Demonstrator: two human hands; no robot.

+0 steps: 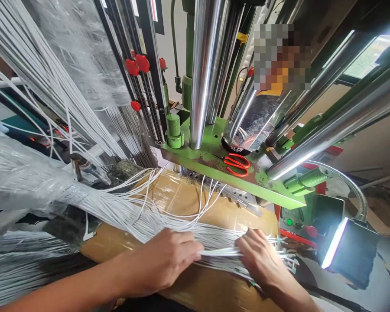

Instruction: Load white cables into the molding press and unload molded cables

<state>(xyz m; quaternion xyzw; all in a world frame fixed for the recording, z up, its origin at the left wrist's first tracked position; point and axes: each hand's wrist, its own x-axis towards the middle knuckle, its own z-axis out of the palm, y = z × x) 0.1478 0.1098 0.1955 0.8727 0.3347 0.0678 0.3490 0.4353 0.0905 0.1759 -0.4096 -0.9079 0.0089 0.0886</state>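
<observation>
Left hand [169,260], seven o'clock, right hand [258,258], five: both grip white cables [219,252].
Likely straightening; next move needs even tension.

left fingers [190,250], right fingers [245,243]: grip white cables [219,252] | red-handled scissors [238,161]: on green plate [208,155]

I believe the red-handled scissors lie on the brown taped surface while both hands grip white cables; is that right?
Not quite: in the head view, the red-handled scissors lie on the green machine plate; the left hand and right hand do grip white cables.
</observation>
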